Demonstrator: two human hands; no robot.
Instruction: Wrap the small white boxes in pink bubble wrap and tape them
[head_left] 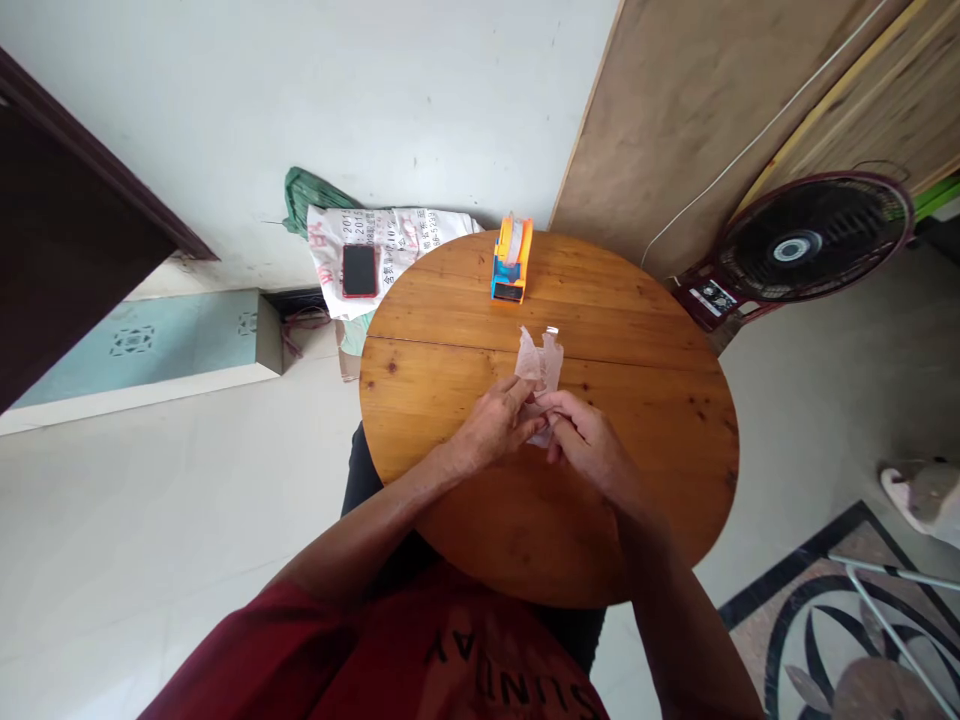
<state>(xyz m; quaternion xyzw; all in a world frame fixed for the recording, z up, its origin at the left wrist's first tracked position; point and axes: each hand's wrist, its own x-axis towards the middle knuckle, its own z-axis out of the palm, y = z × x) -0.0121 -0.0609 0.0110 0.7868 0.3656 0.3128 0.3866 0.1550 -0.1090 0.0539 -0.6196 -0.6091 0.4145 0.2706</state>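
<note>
A thin, pale, partly see-through plastic bag point(551, 362) lies crumpled near the middle of the round wooden table point(637, 400), two handle-like strips pointing away from me. My left hand point(495, 422) presses on its left side, fingers closed on the film. From the right, my right hand point(589, 435) pinches the near part with bent fingers. The fingertips almost meet and cover much of the bag's lower part. Beyond it, at the far edge of the table, stands an orange and blue tape dispenser point(511, 262) with a roll of clear tape.
Left of the table, a phone-like device with a dark screen point(360, 271) rests on a printed white sack point(330, 255), beside a green bag point(311, 195). A large fan point(806, 245) stands at the right. The white wall point(360, 90) rises behind the table.
</note>
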